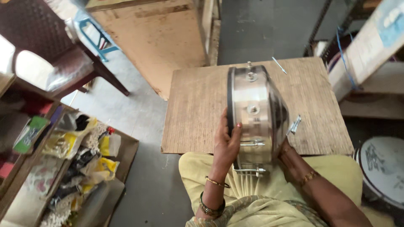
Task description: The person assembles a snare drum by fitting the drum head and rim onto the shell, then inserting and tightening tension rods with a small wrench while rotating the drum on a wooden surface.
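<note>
I see the steel drum shell held on edge above the near side of the wooden bench, its round face turned to my left and its black rim on that side; the shell's short axis runs left to right, while its broad disc stands upright from near to far. Tuning lugs and rods line its curved wall, facing up at me. My left hand has its grip closed on the near black rim, thumb on the steel wall. My right hand is mostly hidden behind the shell at its right side, so I cannot tell whether its grip is closed. A small metal tool shows just right of the shell, close to that hand. A thin metal rod lies on the bench beyond the shell, well apart from it. Left of the bench, on the floor, an open cardboard box holds yellow and clear packets. Right of the bench lies a white drum head. A dark plastic chair stands far left of the bench.
</note>
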